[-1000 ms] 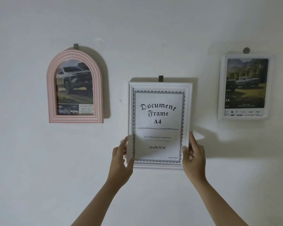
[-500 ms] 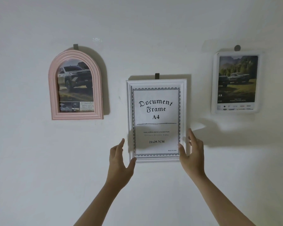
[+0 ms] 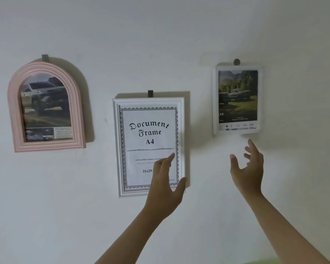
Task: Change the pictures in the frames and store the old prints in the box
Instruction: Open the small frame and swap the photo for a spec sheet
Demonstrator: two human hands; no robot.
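While three frames hang on the wall point(image 3: 160, 35), both of the person's hands are raised in front of it with nothing in them. The left hand point(image 3: 165, 189) overlaps the lower right corner of the white frame point(image 3: 116, 149), fingers straight and close together, thumb held out to the side; whether it touches the frame cannot be told. The right hand point(image 3: 247, 168) is in the air below the small frame point(image 3: 215, 103), fingers spread and slightly curled, apart from it.

The white frame hangs in the middle from a dark hook point(image 3: 150, 93). It has a moulded border and holds a stock sheet with an ornate black edging that reads "Document Frame A4"; lower down, "21x29" shows before the hand covers the rest. The smaller print is too fine to read.

The pink frame point(image 3: 13, 111), arched at the top, hangs to the left and holds a print of a light-coloured pickup with blurred text beneath. The small frame, white with rounded corners, hangs upper right and shows vehicles on grass before trees; its caption is unreadable.
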